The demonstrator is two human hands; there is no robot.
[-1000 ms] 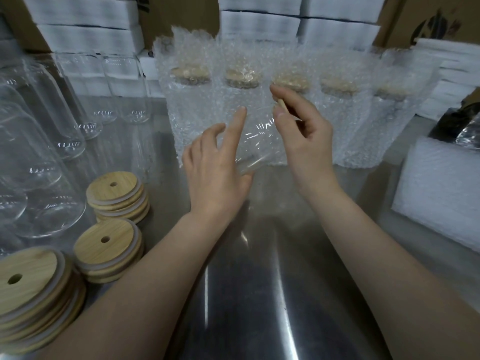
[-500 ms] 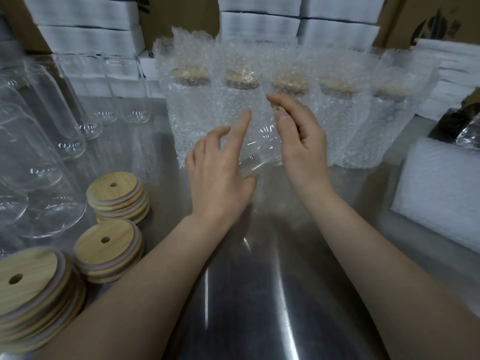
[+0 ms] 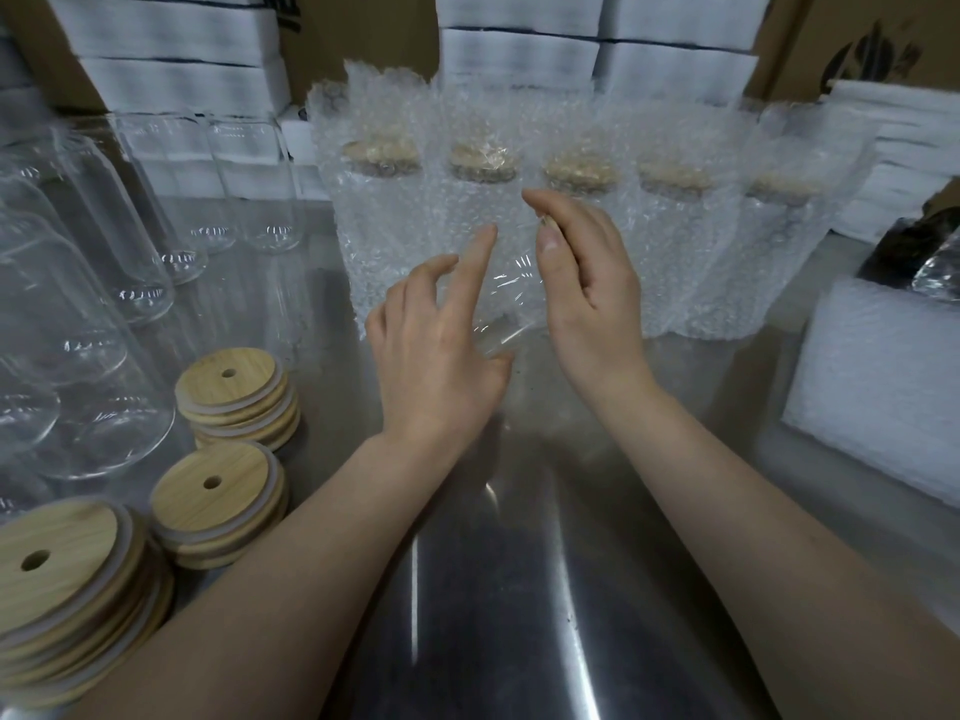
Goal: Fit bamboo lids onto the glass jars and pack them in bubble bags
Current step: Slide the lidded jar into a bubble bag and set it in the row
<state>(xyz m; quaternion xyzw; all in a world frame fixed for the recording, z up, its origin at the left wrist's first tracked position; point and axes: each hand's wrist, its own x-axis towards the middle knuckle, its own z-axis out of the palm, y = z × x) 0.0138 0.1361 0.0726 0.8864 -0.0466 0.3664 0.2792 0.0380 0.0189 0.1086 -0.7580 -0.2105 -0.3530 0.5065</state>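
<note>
**Hands at the glass jar, lid held edge-on**

Left hand (image 3: 436,350) spread loosely around the near side of a clear glass jar (image 3: 506,293), fingers apart, thumb low against the wall. Right hand (image 3: 587,283) pinching a thin bamboo lid (image 3: 546,223) between thumb and fingertips, just above the jar's mouth. Behind the jar: a row of bagged jars (image 3: 571,226) in bubble wrap. Left of the jar: spare lid stacks (image 3: 234,392) and empty glasses (image 3: 130,252) on the steel tabletop (image 3: 519,589).

Likely trouble: lid going on tilted and jamming, or the loosely cupped jar sliding on the slick steel and toppling the row behind.
</note>
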